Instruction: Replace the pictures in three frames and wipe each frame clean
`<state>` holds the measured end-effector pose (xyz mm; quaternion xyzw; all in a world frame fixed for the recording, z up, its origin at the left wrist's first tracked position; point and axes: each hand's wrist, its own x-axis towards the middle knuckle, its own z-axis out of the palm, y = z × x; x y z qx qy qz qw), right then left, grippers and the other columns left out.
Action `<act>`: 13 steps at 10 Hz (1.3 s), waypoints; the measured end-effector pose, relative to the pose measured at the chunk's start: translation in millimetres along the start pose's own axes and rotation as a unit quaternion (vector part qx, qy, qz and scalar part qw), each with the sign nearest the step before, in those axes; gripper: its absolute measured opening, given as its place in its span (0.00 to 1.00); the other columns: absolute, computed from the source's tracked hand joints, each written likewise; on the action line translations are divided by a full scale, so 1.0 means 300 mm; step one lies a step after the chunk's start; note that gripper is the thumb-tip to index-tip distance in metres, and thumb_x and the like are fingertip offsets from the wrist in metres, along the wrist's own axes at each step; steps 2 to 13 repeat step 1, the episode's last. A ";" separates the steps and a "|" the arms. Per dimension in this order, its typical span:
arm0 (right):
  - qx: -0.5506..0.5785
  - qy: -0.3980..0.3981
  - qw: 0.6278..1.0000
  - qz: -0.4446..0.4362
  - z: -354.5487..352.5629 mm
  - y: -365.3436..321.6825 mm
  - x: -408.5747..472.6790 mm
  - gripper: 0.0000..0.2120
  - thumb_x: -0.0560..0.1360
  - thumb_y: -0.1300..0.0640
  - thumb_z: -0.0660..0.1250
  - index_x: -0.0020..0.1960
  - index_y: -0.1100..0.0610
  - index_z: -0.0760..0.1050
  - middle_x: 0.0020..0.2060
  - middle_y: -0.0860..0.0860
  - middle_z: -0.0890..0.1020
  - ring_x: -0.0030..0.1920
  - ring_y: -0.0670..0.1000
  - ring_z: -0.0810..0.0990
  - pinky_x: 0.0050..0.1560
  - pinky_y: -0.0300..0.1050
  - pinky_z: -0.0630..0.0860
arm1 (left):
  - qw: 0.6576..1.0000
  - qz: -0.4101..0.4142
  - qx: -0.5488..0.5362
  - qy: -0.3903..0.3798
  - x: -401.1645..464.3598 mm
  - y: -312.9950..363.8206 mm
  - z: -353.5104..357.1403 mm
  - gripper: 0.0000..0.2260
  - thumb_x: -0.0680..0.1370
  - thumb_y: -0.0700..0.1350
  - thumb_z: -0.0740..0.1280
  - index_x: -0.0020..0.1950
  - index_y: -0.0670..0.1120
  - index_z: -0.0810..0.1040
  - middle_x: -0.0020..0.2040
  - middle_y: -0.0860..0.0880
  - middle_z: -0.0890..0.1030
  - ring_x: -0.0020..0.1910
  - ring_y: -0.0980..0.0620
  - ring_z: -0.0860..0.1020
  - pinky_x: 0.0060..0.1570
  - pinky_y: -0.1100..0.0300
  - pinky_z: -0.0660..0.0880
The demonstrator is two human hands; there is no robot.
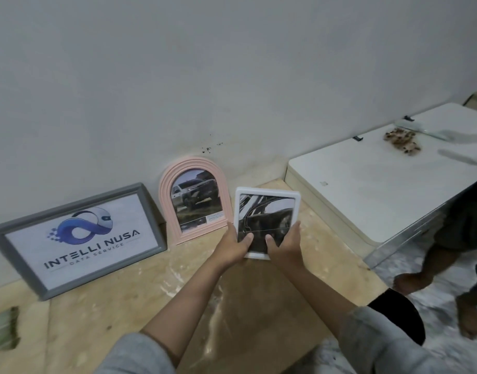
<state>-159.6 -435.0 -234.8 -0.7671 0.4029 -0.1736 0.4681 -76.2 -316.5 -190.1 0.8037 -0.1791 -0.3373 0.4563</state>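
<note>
A grey rectangular frame (78, 240) with a logo print leans against the wall on the pale wooden tabletop (140, 292), and a pink arched plastic frame (194, 198) holding a truck photo leans beside it. The left hand (233, 245) and right hand (284, 245) grip the lower edge of a white rectangular frame (267, 211), thumbs pressed on its dark picture, just right of the pink one. A white folding table (372, 184) stands further right
</note>
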 end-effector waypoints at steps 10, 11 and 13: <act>0.004 -0.031 0.999 -0.011 0.024 -0.003 -0.087 0.42 0.72 0.47 0.65 0.76 0.61 0.45 0.74 0.60 0.56 0.74 0.58 0.56 0.72 0.55 0.61 | 0.999 -0.004 -0.003 0.034 -0.122 -0.061 -0.006 0.34 0.80 0.52 0.62 0.78 0.42 0.48 0.77 0.45 0.58 0.75 0.47 0.61 0.69 0.57 0.62; 0.004 -0.031 0.999 -0.011 0.024 -0.003 -0.087 0.42 0.72 0.47 0.65 0.76 0.61 0.45 0.74 0.60 0.56 0.74 0.58 0.56 0.72 0.55 0.61 | 0.999 -0.004 -0.003 0.034 -0.122 -0.061 -0.006 0.34 0.80 0.52 0.62 0.78 0.42 0.48 0.77 0.45 0.58 0.75 0.47 0.61 0.69 0.57 0.62; 0.004 -0.031 0.999 -0.011 0.024 -0.003 -0.087 0.42 0.72 0.47 0.65 0.76 0.61 0.45 0.74 0.60 0.56 0.74 0.58 0.56 0.72 0.55 0.61 | 0.999 -0.004 -0.003 0.034 -0.122 -0.061 -0.006 0.34 0.80 0.52 0.62 0.78 0.42 0.48 0.77 0.45 0.58 0.75 0.47 0.61 0.69 0.57 0.62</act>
